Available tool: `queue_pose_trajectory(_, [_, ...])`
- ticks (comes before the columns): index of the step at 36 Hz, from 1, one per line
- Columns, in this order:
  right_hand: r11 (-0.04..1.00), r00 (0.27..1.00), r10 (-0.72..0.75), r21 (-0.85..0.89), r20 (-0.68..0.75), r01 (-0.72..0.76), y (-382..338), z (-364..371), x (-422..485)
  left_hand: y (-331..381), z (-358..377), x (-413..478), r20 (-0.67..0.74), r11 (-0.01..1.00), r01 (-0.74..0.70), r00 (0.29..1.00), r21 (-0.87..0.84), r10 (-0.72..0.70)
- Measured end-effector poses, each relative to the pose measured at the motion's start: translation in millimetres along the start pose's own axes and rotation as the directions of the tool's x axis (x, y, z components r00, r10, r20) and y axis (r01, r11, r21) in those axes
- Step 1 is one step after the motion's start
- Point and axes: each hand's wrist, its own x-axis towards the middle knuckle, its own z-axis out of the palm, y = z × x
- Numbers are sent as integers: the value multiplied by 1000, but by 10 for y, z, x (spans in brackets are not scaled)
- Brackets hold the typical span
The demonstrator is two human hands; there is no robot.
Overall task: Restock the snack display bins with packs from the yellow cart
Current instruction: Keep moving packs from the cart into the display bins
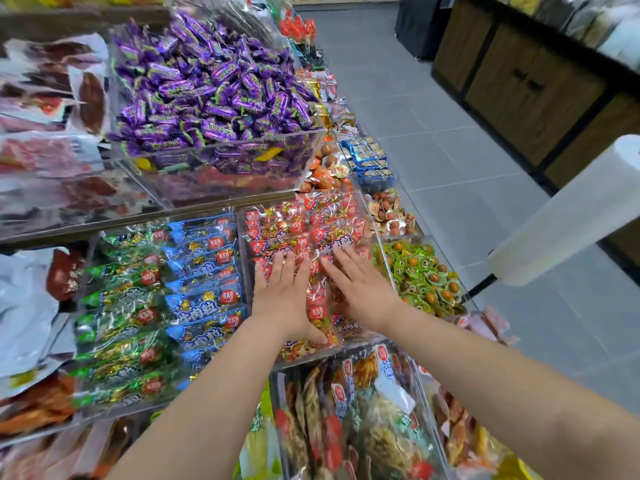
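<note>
A clear display bin point(367, 211) in the middle of the shelf is filled with red snack packs point(304, 230). My left hand point(282, 289) lies flat on the packs at the bin's near left, fingers straight. Beside it, my right hand point(356, 287) also presses flat on the red packs, fingers spread and pointing up-left. Neither hand holds a pack. The yellow cart is out of view.
Left of the red bin are blue packs point(204, 292) and green packs point(121, 327). Purple candies point(211, 88) fill a raised bin behind. Green-wrapped snacks point(422, 275) lie to the right. A white plastic-bag roll point(571, 216) juts over the grey-tiled aisle point(467, 168).
</note>
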Motion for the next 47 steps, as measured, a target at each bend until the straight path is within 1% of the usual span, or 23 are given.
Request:
queue_pose_trajectory(3, [995, 995, 96, 37, -9, -96, -12, 56, 72, 2, 10, 13, -5, 1000, 4, 1000, 1, -4])
queue_pose_trajectory(7, [990, 989, 139, -4, -48, -139, 36, 24, 286, -6, 11, 27, 4, 1000, 9, 1000, -3, -9])
queue_pose_trajectory(15, [983, 984, 174, -49, -32, -176, 112, 58, 568, -33, 41, 68, 22, 1000, -7, 1000, 15, 7])
queue_pose_trajectory(19, [988, 988, 150, -40, -24, -151, 117, 78, 556, -40, 37, 88, 30, 1000, -8, 1000, 11, 8])
queue_pose_trajectory(21, [989, 990, 139, -43, 6, -138, 130, 42, 535, -39, 24, 88, 33, 1000, -2, 999, 13, 2])
queue_pose_trajectory(23, [991, 989, 128, -40, 73, -125, 156, -11, 512, -44, 4, 88, 45, 1000, 2, 999, 13, -3])
queue_pose_trajectory(25, [996, 987, 86, 16, 138, -89, 200, -77, 494, -46, -16, 91, 59, 1000, 13, 998, 25, -15])
queue_pose_trajectory(27, [991, 986, 35, 121, 162, -55, 222, -172, 452, -40, -29, 86, 68, 999, 27, 997, 33, -29])
queue_pose_trajectory(30, [953, 996, 45, 296, 77, -65, 191, -291, 311, -14, -41, 45, 76, 999, 36, 996, 34, -38])
queue_pose_trajectory(32, [893, 995, 98, 443, -4, -86, 122, -341, 162, -19, -76, 18, 105, 1000, 29, 994, -8, -28])
queue_pose_trajectory(34, [800, 986, 158, 592, -52, -97, 43, -380, -11, -38, -178, -22, 168, 994, 19, 986, -105, -1])
queue_pose_trajectory(36, [749, 981, 185, 655, -63, -99, -31, -396, -195, -28, -335, -86, 204, 971, 18, 978, -238, 32])
queue_pose_trajectory(37, [718, 979, 198, 688, -58, -104, -67, -393, -294, 1, -407, -128, 164, 953, 6, 985, -303, 46])
queue_pose_trajectory(38, [667, 974, 223, 735, -37, -125, -103, -383, -400, 44, -460, -176, 75, 934, -20, 996, -355, 50])
queue_pose_trajectory(39, [598, 966, 258, 787, -8, -153, -140, -364, -520, 110, -492, -239, -50, 914, -62, 998, -402, 46])
queue_pose_trajectory(40, [523, 954, 301, 832, 21, -183, -180, -332, -647, 185, -490, -308, -182, 880, -116, 983, -460, 34])
queue_pose_trajectory(41, [453, 937, 348, 867, 44, -209, -219, -283, -772, 271, -463, -385, -289, 821, -167, 957, -546, 2])
queue_pose_trajectory(42, [389, 915, 399, 892, 61, -229, -263, -220, -902, 377, -410, -480, -350, 738, -216, 936, -640, -30])
queue_pose_trajectory(44, [271, 858, 506, 927, 91, -258, -345, -51, -1158, 612, -224, -680, -383, 575, -288, 923, -766, -47])
queue_pose_trajectory(45, [231, 829, 547, 932, 113, -280, -383, 46, -1285, 734, -90, -763, -373, 531, -302, 927, -792, -29])
queue_pose_trajectory(46, [191, 799, 583, 931, 148, -312, -413, 153, -1428, 847, 68, -823, -337, 491, -296, 941, -819, 5])
queue_pose_trajectory(47, [137, 763, 618, 930, 189, -342, -451, 270, -1578, 967, 230, -886, -265, 445, -259, 963, -857, 50])
